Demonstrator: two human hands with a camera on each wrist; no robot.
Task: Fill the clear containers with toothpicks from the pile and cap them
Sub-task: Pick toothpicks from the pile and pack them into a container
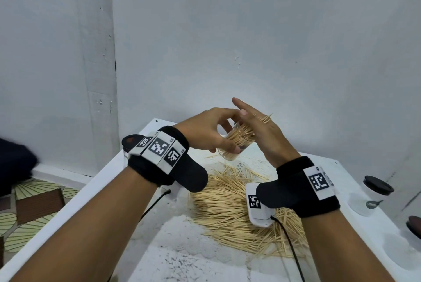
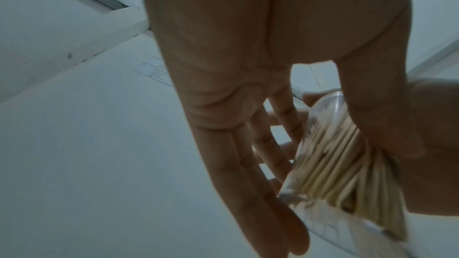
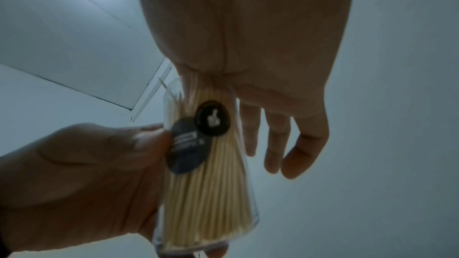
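Observation:
A clear container [image 1: 234,145] packed with toothpicks hangs tilted above the white table [image 1: 182,247]. My left hand [image 1: 211,131] grips it, thumb in front and fingers behind. My right hand [image 1: 262,136] lies with straight fingers against the toothpick ends at the container's mouth, and a few toothpick tips [image 1: 265,119] poke out past its fingers. The left wrist view shows the container [image 2: 330,144] under my left thumb. In the right wrist view the container [image 3: 211,193] carries two round black stickers [image 3: 213,118]. A large toothpick pile [image 1: 227,209] lies on the table below both hands.
Two clear containers with black caps stand at the table's right side, one [image 1: 376,190] farther back and one [image 1: 414,224] at the frame edge. Another black cap [image 1: 129,141] shows behind my left wrist. White walls close in behind and left. Patterned floor lies left of the table.

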